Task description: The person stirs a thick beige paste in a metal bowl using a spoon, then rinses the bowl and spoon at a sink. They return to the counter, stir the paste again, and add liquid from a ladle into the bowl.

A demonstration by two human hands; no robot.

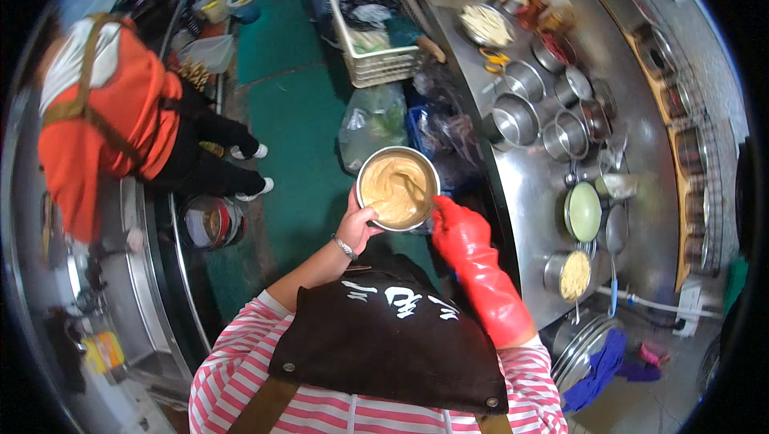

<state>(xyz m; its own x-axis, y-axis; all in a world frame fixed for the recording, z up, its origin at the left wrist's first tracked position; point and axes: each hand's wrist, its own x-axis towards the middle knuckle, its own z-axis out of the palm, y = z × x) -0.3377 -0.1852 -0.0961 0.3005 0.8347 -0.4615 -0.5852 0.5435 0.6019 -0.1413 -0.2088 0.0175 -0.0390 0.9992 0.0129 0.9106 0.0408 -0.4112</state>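
A round steel bowl (pixel 437 173) of thick tan paste (pixel 387 185) is held out in front of my apron. My bare left hand (pixel 359 221) grips it at the lower left, with the thumb over the rim. At the lower right rim is my right hand (pixel 452 224), in a long red rubber glove, with its fingers curled. It appears to hold a paste-coated utensil (pixel 413 185) that slants into the bowl; the handle is mostly hidden by the glove.
Right, a steel counter (pixel 528 194) carries several pots, a green bowl (pixel 584 212) and a pot of yellow food (pixel 575 276). Ahead on the green floor stand a white crate (pixel 375 67) and a plastic bag (pixel 373 125). A person in orange (pixel 132 110) bends over the left counter.
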